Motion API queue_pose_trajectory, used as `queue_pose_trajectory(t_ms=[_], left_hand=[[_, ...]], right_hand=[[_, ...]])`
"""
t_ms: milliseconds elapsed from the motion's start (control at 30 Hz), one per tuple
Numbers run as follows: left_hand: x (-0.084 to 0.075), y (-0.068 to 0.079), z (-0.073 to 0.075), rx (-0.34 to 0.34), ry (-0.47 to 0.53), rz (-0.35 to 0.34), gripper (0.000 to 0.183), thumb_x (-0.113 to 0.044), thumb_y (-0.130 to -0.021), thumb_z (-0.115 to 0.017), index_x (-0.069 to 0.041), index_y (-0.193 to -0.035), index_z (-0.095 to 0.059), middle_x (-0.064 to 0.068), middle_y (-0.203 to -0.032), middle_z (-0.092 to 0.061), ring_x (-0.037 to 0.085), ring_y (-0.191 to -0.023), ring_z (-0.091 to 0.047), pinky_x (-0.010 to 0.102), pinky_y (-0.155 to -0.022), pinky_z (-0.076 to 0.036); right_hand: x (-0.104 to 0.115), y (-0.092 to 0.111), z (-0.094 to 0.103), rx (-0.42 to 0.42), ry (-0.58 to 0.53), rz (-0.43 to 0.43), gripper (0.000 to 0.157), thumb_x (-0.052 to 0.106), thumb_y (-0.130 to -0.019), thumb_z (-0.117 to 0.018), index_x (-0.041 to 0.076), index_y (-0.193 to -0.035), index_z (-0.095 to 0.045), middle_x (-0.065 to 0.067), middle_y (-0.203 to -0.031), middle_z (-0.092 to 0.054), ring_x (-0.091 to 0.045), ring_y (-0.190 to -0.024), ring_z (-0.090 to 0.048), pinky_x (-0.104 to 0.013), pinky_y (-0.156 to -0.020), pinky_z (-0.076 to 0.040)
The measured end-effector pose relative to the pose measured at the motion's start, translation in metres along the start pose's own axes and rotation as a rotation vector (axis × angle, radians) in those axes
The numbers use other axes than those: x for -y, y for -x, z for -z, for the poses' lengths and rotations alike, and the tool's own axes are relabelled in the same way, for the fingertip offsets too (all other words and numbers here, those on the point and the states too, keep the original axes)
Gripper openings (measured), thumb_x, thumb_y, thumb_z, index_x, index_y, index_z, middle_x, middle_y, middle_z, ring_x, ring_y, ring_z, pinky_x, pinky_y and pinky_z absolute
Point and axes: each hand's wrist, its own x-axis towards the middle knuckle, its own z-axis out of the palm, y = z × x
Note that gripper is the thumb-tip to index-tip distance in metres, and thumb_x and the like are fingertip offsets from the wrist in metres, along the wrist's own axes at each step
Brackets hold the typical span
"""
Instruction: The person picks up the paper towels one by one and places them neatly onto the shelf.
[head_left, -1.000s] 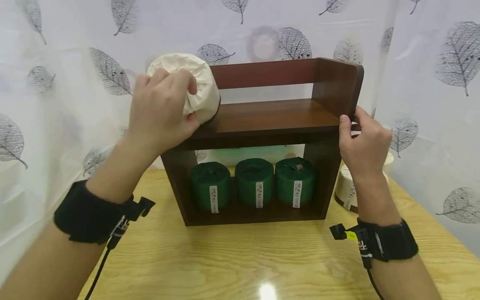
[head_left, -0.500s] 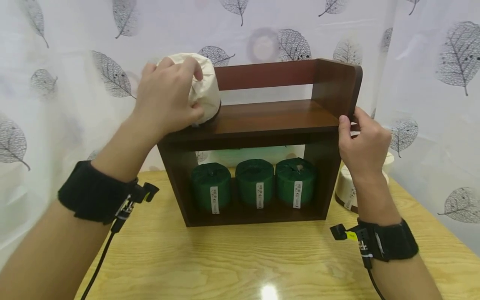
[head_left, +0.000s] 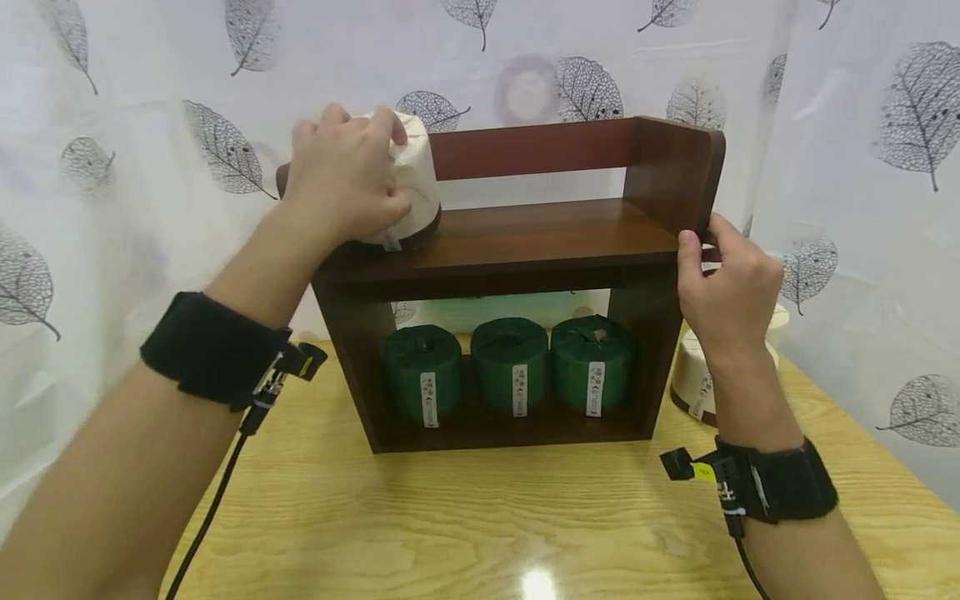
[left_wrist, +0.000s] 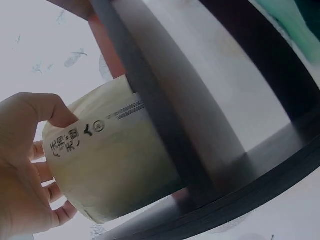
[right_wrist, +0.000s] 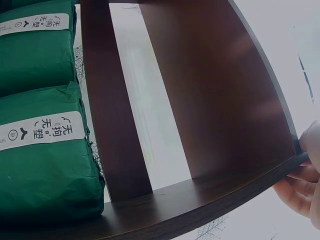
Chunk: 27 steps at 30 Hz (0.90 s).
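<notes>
A person's left hand (head_left: 341,179) has its grip clamped round a white roll (head_left: 420,185) at the ten o'clock end of the upper shelf (head_left: 547,231) of a wooden rack (head_left: 652,333), while the right hand (head_left: 727,287) pinches the side panel (head_left: 675,171) at three o'clock. Three green rolls (head_left: 510,358) stand on the lower shelf (head_left: 517,435) toward six o'clock (labels (head_left: 519,390) facing front). Done well, the step would seem to call for a light, even squeeze, the white roll's base flat before release, and the other hand steadying the rack.
</notes>
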Motion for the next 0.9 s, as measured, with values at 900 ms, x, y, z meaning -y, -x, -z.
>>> queue_pose_trajectory(t_ms=[900], left_hand=[[0.002, 0.02, -0.025, -0.165, 0.153, 0.058, 0.068, -0.023, -0.081, -0.047, -0.014, -0.145, -0.024, 0.008, -0.145, -0.034, 0.032, -0.13, -0.026, 0.059, -0.1, -0.014]], right_hand=[[-0.001, -0.001, 0.0, 0.006, -0.005, 0.003, 0.032, 0.031, -0.089, -0.05, 0.006, -0.101, -0.066, -0.011, -0.09, -0.069, -0.025, -0.071, -0.064, -0.045, -0.062, -0.052]])
